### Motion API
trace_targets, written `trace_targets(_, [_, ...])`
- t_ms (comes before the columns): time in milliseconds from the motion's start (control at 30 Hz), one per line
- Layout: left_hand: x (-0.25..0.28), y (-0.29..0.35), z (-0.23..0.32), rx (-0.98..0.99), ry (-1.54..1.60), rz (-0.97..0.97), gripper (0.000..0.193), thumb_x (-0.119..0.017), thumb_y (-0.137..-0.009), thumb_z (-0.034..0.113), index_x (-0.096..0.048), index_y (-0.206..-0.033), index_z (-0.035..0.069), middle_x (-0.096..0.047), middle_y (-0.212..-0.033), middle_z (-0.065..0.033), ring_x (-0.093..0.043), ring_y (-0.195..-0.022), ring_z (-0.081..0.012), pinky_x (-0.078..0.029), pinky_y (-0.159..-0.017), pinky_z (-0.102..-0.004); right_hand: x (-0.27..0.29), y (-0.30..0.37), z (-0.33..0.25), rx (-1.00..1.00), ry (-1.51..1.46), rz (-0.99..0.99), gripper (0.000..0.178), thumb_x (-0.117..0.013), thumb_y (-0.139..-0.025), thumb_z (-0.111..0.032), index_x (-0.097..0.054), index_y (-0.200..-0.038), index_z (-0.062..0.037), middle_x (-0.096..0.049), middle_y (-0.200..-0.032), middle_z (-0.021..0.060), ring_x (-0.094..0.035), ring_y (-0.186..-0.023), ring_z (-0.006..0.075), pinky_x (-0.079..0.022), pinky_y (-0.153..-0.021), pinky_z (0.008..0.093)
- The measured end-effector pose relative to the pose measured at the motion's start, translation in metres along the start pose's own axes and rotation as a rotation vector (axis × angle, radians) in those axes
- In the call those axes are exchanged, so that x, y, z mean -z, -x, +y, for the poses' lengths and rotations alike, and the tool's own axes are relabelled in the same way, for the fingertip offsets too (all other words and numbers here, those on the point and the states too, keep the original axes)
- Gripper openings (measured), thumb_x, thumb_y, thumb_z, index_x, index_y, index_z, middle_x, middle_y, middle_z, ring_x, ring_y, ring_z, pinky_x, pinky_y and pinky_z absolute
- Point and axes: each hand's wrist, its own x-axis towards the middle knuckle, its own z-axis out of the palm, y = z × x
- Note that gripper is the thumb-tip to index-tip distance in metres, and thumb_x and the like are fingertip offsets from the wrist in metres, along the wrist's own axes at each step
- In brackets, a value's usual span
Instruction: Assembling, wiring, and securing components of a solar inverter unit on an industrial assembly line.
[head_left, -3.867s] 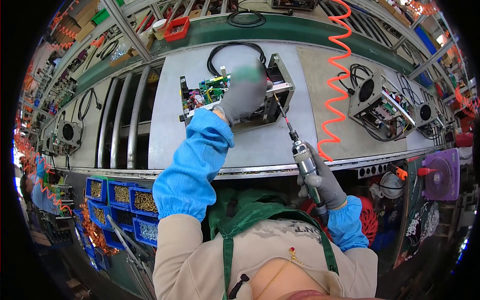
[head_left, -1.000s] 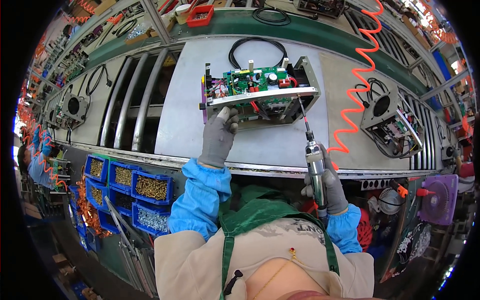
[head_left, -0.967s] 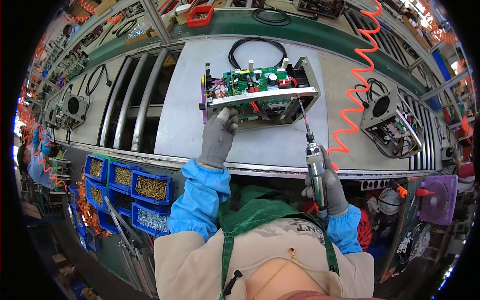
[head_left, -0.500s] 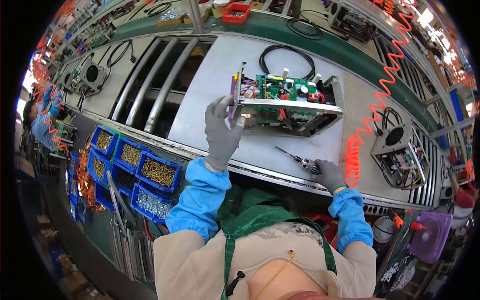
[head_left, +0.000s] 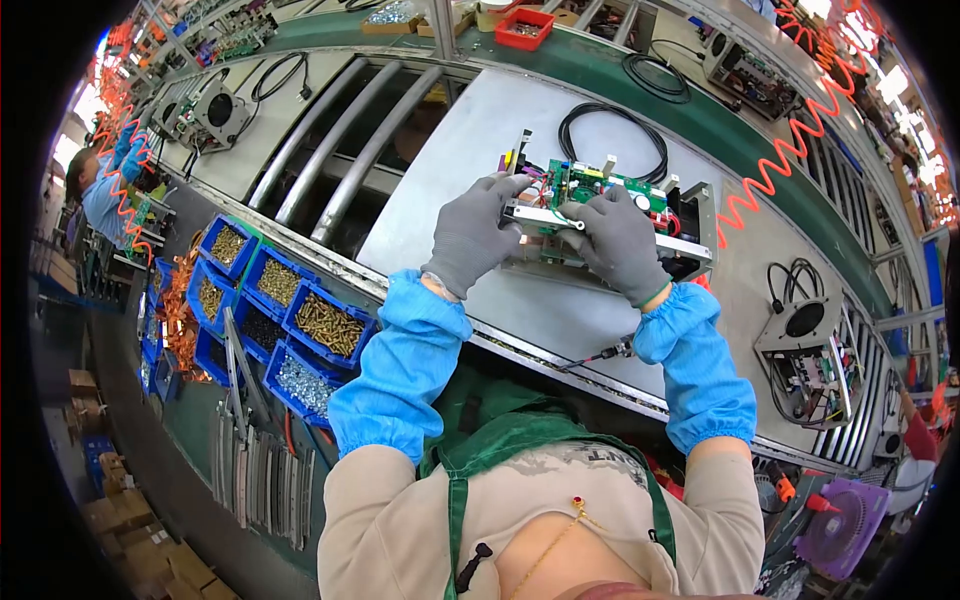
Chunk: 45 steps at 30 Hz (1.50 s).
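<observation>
An open metal chassis with a green circuit board stands on the pale bench plate. My left hand, in a grey glove, grips the chassis's left end, thumb and fingers around the corner by the purple panel. My right hand, also gloved, reaches over the front rail, its fingertips closed near a small pale piece that I cannot make out. A power screwdriver lies near the bench's front edge, partly hidden behind my right sleeve.
Blue bins of screws and small parts sit at left, with metal strips below them. Rollers run left of the plate. A black cable coils behind the chassis. An orange air hose hangs at right, near another chassis.
My right hand has let go of the screwdriver and moved up to the chassis's front rail. My left hand has shifted its hold at the left end. The whole view has shifted.
</observation>
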Motion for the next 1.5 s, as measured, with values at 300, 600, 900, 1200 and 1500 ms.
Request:
trace_targets(300, [-0.003, 0.002, -0.008, -0.046, 0.057, 0.049, 0.057, -0.067, -0.069, 0.011, -0.06, -0.124, 0.022, -0.061, -0.123, -0.0074, -0.067, -0.094, -0.0252, -0.055, -0.08, -0.0346, 0.001, 0.005, -0.001, -0.068, -0.05, 0.033, 0.031, -0.078, -0.069, -0.027, -0.069, -0.098, -0.0172, -0.062, -0.079, 0.0009, -0.056, -0.08, 0.0247, -0.051, -0.063, 0.0361])
trace_targets(600, [-0.005, 0.003, -0.004, -0.051, 0.083, 0.056, 0.058, -0.07, -0.069, 0.013, -0.061, -0.125, 0.024, -0.061, -0.124, -0.0084, -0.066, -0.095, -0.0253, -0.055, -0.081, -0.0338, 0.002, 0.002, -0.001, -0.136, -0.071, 0.049, 0.033, -0.078, -0.069, -0.027, -0.071, -0.101, -0.0184, -0.062, -0.079, 0.0, -0.056, -0.082, 0.0234, -0.052, -0.063, 0.0359])
trace_targets(900, [-0.002, 0.003, -0.008, -0.05, 0.104, 0.067, 0.049, -0.071, -0.073, 0.009, -0.063, -0.121, 0.016, -0.065, -0.114, -0.0088, -0.068, -0.092, -0.0202, -0.056, -0.08, -0.0305, 0.002, 0.001, 0.001, -0.199, -0.08, 0.039, 0.029, -0.078, -0.071, -0.027, -0.072, -0.098, -0.0183, -0.061, -0.076, -0.0004, -0.056, -0.08, 0.0227, -0.051, -0.062, 0.0353])
trace_targets(1200, [-0.019, 0.005, 0.003, -0.088, -0.073, 0.109, 0.062, -0.071, -0.082, 0.028, -0.049, -0.138, 0.011, -0.064, -0.11, -0.0106, -0.066, -0.086, -0.0261, -0.054, -0.074, -0.0345, 0.001, -0.002, -0.007, -0.194, -0.15, 0.134, 0.032, -0.079, -0.068, -0.021, -0.072, -0.098, -0.0124, -0.063, -0.1, 0.0069, -0.061, -0.087, 0.024, -0.052, -0.071, 0.0357])
trace_targets(1500, [-0.033, 0.006, -0.009, -0.165, -0.059, 0.216, 0.062, -0.064, -0.089, 0.03, -0.043, -0.141, 0.005, -0.061, -0.109, -0.0158, -0.061, -0.095, -0.0306, -0.05, -0.08, -0.0381, -0.013, 0.131, -0.023, -0.008, -0.054, -0.574, 0.034, -0.064, -0.072, -0.014, -0.063, -0.106, -0.0109, -0.062, -0.1, 0.0079, -0.058, -0.098, 0.0303, -0.047, -0.084, 0.0406])
